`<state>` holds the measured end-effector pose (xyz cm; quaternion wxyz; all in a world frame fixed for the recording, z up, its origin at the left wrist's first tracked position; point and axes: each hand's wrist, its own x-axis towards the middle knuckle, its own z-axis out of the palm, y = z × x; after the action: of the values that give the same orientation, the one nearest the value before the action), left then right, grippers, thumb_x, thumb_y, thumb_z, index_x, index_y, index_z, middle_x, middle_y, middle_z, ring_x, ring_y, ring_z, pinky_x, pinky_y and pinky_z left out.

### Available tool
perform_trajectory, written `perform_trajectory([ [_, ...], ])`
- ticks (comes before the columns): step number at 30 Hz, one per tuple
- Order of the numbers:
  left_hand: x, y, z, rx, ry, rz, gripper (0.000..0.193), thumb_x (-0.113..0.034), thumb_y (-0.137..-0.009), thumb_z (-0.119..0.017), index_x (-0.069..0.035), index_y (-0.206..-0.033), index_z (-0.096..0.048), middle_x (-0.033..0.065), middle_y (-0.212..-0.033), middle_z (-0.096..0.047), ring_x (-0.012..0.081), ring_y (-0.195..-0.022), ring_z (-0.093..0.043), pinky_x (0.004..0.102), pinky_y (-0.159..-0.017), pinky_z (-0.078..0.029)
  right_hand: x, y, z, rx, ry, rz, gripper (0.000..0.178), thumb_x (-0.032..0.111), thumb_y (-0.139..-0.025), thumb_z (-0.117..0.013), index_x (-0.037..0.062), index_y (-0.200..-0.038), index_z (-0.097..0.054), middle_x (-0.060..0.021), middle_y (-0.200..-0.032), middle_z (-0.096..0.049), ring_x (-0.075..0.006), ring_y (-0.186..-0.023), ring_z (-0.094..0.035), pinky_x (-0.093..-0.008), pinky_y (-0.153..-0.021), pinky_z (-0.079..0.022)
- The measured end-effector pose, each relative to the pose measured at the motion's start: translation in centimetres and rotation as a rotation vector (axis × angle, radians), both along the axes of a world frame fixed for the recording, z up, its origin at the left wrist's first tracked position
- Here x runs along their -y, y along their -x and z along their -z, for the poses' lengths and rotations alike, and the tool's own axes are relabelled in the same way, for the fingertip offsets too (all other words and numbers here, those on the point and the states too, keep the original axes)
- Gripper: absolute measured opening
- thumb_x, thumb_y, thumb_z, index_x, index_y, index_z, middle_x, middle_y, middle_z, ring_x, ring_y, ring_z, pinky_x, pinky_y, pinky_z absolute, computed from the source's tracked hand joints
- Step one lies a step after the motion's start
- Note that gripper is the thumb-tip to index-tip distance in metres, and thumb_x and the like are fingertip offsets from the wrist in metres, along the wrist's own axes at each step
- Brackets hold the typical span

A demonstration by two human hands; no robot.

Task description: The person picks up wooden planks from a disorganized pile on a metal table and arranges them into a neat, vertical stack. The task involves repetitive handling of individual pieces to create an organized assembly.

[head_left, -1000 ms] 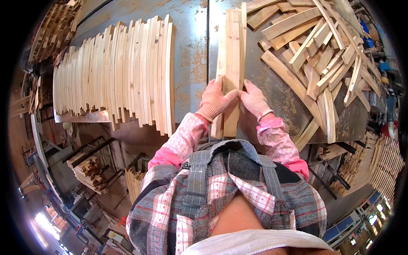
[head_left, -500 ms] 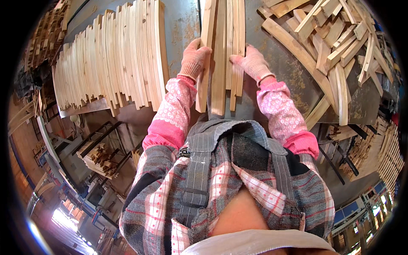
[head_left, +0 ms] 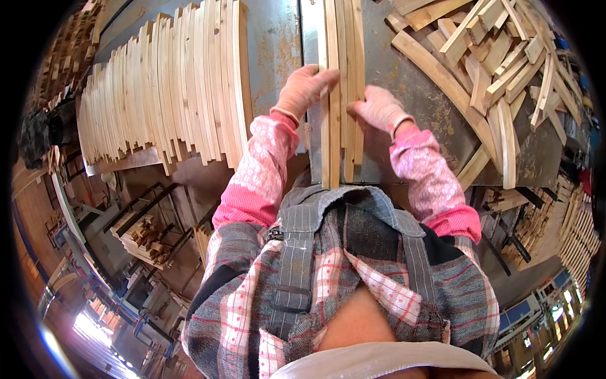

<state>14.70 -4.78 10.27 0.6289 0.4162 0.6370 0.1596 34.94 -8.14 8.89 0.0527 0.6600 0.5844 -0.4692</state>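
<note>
Several long, pale wooden strips [head_left: 344,120] lie side by side on the metal table in front of me, their near ends uneven. My left hand [head_left: 307,90], in a pale knitted glove, is closed on the left side of this group, with its fingertips over the outer strips. On the opposite side, my right hand [head_left: 380,108], gloved likewise, presses its curled fingers and thumb against the rightmost strip. The undersides of the fingers are hidden on both hands.
A wide row of upright-edged wooden strips [head_left: 170,88] fills the table's left. Loose short offcuts [head_left: 499,63] are heaped at the right, beside a long curved strip [head_left: 445,85]. The metal table [head_left: 423,126] has a seam near my left hand. Stacked wood [head_left: 142,239] sits below left.
My left hand has moved right, bringing the left strips against the others and closing the gaps. The longer strips' near ends now reach closer to my body. The right hand has shifted slightly nearer me.
</note>
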Motion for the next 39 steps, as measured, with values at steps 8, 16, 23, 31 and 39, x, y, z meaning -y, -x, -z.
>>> perform_trajectory([
  [8, -0.6, -1.0, 1.6, -0.399, -0.277, 0.177, 0.048, -0.040, -0.087, -0.072, -0.004, -0.119, -0.070, 0.0210, -0.113, -0.073, 0.0375, -0.110, -0.068, 0.0426, -0.097, -0.053, 1.6, -0.1, -1.4, -0.017, 0.098, 0.044, 0.055, 0.043, -0.087, -0.073, 0.0039, -0.126, -0.066, -0.0228, -0.124, -0.069, -0.0393, -0.121, -0.063, -0.0444, -0.104, -0.048],
  [16, -1.9, -1.6, 3.4, -0.509, -0.314, 0.242, 0.064, -0.044, -0.087, -0.068, -0.001, -0.134, -0.059, 0.0252, -0.135, -0.059, 0.0399, -0.127, -0.056, 0.0451, -0.107, -0.047, -4.5, -1.2, 0.4, -0.012, -0.077, 0.288, 0.055, 0.042, -0.092, -0.067, 0.0030, -0.131, -0.063, -0.0217, -0.127, -0.068, -0.0370, -0.121, -0.064, -0.0439, -0.102, -0.049],
  [23, -1.9, -1.9, 4.0, -0.434, -0.472, 0.085, 0.057, -0.042, -0.087, -0.069, -0.005, -0.130, -0.060, 0.0260, -0.132, -0.057, 0.0431, -0.124, -0.057, 0.0465, -0.106, -0.048, -6.3, 0.8, 1.1, -0.089, -0.271, 0.281, 0.060, 0.050, -0.087, -0.068, -0.0008, -0.119, -0.069, -0.0251, -0.121, -0.069, -0.0401, -0.115, -0.065, -0.0452, -0.097, -0.051],
  [31, -7.6, 0.6, -12.9, -0.017, -0.984, -0.118, 0.057, -0.033, -0.087, -0.073, -0.012, -0.138, -0.056, 0.0199, -0.117, -0.066, 0.0368, -0.098, -0.066, 0.0549, -0.092, -0.055, -11.3, 3.1, -17.1, -0.515, -0.816, 0.236, 0.037, 0.021, -0.097, -0.066, 0.0043, -0.130, -0.065, -0.0111, -0.100, -0.075, -0.0188, -0.081, -0.070, -0.0317, -0.072, -0.055],
  [39, -3.9, 2.3, -14.8, 0.159, -0.710, 0.006, 0.074, -0.020, -0.080, -0.079, -0.009, -0.148, -0.052, 0.0160, -0.132, -0.066, 0.0248, -0.125, -0.059, 0.0357, -0.108, -0.045, -9.1, 1.1, -14.0, -0.201, -0.792, -0.020, 0.042, 0.017, -0.082, -0.071, 0.0034, -0.121, -0.067, -0.0236, -0.108, -0.072, -0.0404, -0.106, -0.069, -0.0455, -0.089, -0.055],
])
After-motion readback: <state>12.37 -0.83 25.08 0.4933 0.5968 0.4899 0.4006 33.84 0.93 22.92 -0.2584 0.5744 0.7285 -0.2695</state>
